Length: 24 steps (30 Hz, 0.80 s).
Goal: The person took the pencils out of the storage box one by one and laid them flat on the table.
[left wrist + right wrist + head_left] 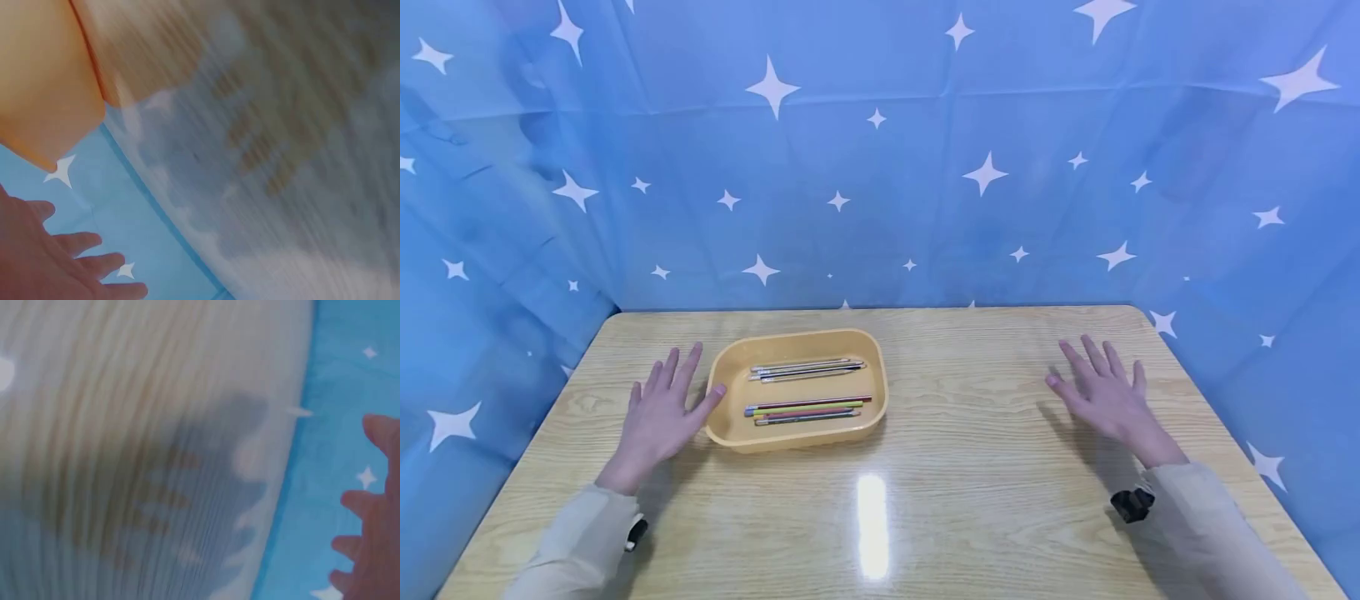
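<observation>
A yellow-tan plastic tray point(816, 443) lies left of the middle of the table. Two groups of pencils rest in it: several mostly dark or silver pencils point(808, 369) at the back, and several coloured pencils point(808, 408) at the front. My left hand point(658, 421) is beside the tray's left end with fingers spread; its thumb overlaps the rim, and whether it touches cannot be told. Far to the right, my right hand point(1112, 400) has its fingers spread and holds nothing. In the left wrist view, the tray's outer wall point(44, 69) shows near the left hand's fingers point(81, 265).
The light wood-grain table point(970, 500) carries a bright light reflection point(872, 525) near its front middle. A blue cloth point(880, 167) with white stars hangs behind and at both sides. A black wrist device point(1132, 504) sits at the right cuff.
</observation>
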Motion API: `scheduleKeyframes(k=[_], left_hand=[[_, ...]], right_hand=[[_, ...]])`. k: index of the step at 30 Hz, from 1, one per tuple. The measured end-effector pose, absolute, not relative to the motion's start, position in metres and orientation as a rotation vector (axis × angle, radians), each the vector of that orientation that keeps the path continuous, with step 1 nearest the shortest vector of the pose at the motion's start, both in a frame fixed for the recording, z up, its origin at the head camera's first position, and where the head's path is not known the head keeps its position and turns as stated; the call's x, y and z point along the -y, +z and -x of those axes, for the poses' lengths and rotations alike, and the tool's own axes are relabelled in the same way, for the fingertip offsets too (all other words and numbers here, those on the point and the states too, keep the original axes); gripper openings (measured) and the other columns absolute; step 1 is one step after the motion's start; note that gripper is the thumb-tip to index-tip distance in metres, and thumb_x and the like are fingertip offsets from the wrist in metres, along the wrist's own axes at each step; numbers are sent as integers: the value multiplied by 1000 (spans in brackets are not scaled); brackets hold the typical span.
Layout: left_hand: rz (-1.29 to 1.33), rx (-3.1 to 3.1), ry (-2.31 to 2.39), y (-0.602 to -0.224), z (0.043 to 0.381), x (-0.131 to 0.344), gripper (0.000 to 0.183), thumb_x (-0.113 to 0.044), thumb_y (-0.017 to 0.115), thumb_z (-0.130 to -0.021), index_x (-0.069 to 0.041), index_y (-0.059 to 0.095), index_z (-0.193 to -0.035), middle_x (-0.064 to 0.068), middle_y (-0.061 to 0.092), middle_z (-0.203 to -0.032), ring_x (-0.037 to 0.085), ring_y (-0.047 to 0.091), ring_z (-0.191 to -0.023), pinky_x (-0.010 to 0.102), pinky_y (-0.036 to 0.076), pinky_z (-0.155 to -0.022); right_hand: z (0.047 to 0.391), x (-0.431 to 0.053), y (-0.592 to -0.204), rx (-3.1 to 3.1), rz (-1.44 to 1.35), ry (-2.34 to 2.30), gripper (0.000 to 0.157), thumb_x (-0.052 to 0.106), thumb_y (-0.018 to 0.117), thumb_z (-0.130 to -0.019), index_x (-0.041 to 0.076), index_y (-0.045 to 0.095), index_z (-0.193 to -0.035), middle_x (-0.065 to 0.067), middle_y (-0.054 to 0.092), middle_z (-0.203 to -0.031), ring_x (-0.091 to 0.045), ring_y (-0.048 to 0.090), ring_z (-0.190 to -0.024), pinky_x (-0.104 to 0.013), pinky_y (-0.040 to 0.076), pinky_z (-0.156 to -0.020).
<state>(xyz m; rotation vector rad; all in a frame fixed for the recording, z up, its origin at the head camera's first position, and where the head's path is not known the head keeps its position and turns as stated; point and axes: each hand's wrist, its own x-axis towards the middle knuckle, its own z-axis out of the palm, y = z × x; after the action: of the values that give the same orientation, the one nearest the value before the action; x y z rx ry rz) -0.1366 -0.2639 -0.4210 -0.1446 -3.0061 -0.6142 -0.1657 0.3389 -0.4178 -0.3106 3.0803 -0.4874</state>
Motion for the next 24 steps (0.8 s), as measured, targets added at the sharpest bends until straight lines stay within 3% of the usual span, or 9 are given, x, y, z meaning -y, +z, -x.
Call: scheduleKeyframes(k=[4, 10, 13, 21, 24], left_hand=[[189, 3049, -636, -422, 134, 257, 83, -58, 44, -96, -10, 11, -156, 32, 16, -153, 57, 16, -134, 76, 8, -99], [230, 3056, -728, -423, 131, 249, 90, -55, 51, -94, -1, 11, -154, 30, 20, -153, 52, 23, -134, 79, 12, -95], [271, 3050, -776, -422, 130, 245, 94, -54, 55, -93, 3, 10, -153, 31, 20, -153, 52, 24, -134, 78, 14, -95], [322, 3001, -1158, -428, 135, 239, 115, -44, 72, -84, 5, -9, -151, 32, 0, -155, 50, 9, -139, 63, 16, -108], [354, 2982, -1236, -432, 139, 239, 118, -41, 75, -83, 4, -11, -150, 32, -2, -155, 50, 8, -139, 64, 15, -108]], right_hand=[[165, -325, -417, -3027, 409, -658, 71, 45, 47, -99, 12, 20, -155, -26, 8, -157, -48, -1, -141, -76, -5, -98], [165, -304, -420, -3040, 663, -822, 66, 31, 63, -92, 2, 37, -146, -32, 32, -145, -55, 22, -133, -75, 13, -97], [167, -296, -423, -3016, 766, -868, 64, 26, 66, -91, -1, 40, -144, -30, 41, -140, -54, 31, -128, -72, 23, -96], [176, -273, -425, -2885, 811, -899, 63, 27, 64, -94, 3, 38, -146, -25, 44, -140, -46, 40, -125, -64, 34, -96], [179, -263, -424, -2852, 840, -919, 63, 25, 65, -93, 2, 39, -145, -24, 44, -140, -44, 40, -126, -62, 35, -98]])
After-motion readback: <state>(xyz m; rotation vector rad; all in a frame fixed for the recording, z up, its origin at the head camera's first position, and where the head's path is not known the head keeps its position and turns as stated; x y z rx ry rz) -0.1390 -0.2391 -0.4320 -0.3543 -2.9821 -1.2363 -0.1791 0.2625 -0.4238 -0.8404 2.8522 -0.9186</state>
